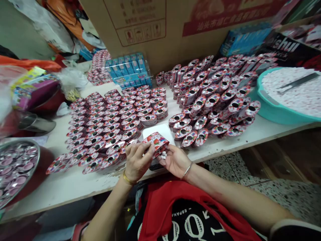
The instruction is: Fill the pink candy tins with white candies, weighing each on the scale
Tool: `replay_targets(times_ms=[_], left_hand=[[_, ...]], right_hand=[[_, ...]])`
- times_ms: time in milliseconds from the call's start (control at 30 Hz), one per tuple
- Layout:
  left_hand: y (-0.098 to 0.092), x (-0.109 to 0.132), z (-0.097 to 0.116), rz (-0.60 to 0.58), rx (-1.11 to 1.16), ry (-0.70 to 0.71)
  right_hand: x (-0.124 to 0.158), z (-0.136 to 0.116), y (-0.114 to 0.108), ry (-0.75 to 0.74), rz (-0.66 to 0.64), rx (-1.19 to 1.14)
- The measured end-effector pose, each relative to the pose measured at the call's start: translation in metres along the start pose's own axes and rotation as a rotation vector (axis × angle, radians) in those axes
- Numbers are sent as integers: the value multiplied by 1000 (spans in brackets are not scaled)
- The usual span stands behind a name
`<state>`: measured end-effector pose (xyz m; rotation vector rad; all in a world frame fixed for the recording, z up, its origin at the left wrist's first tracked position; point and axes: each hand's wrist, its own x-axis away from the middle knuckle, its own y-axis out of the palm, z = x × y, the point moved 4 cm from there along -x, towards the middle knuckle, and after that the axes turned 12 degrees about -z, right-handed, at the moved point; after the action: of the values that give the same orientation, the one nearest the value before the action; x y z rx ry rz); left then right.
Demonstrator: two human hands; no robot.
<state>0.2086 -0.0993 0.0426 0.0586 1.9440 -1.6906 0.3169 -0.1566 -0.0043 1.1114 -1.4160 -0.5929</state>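
Note:
My left hand (138, 160) grips a small red-and-pink printed candy container (157, 142), which it tilts toward my other hand. Palm up and cupped at the container's lower right end, my right hand (177, 161) carries a few small white candies (163, 155). Just behind the container is a white square plate (167, 130), partly covered by it. Rows of similar open-topped containers (110, 124) stand to the left with dark openings. On the right is another cluster of containers (209, 100), several leaning; white candies show in some openings.
A turquoise basin (273, 108) of white candies, with a metal scoop-like tool (299, 83) on top, stands at right. At left sits a metal bowl (37, 160) of pink caps. Behind are a large carton (163, 43) and wrapped blue packs (129, 70). The table's front edge (82, 194) runs before me.

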Motion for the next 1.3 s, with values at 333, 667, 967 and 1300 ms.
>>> replay_targets(times_ms=[333, 667, 967, 1300], left_hand=[[33, -4, -22, -67, 454, -286], [67, 0, -27, -165, 644, -449], [13, 17, -52, 112, 477, -531], [17, 23, -58, 118, 502, -567]], right_hand=[[8, -9, -24, -6, -42, 116], [43, -16, -60, -15, -67, 347], [65, -23, -81, 54, 25, 426], [67, -15, -72, 13, 17, 520]])
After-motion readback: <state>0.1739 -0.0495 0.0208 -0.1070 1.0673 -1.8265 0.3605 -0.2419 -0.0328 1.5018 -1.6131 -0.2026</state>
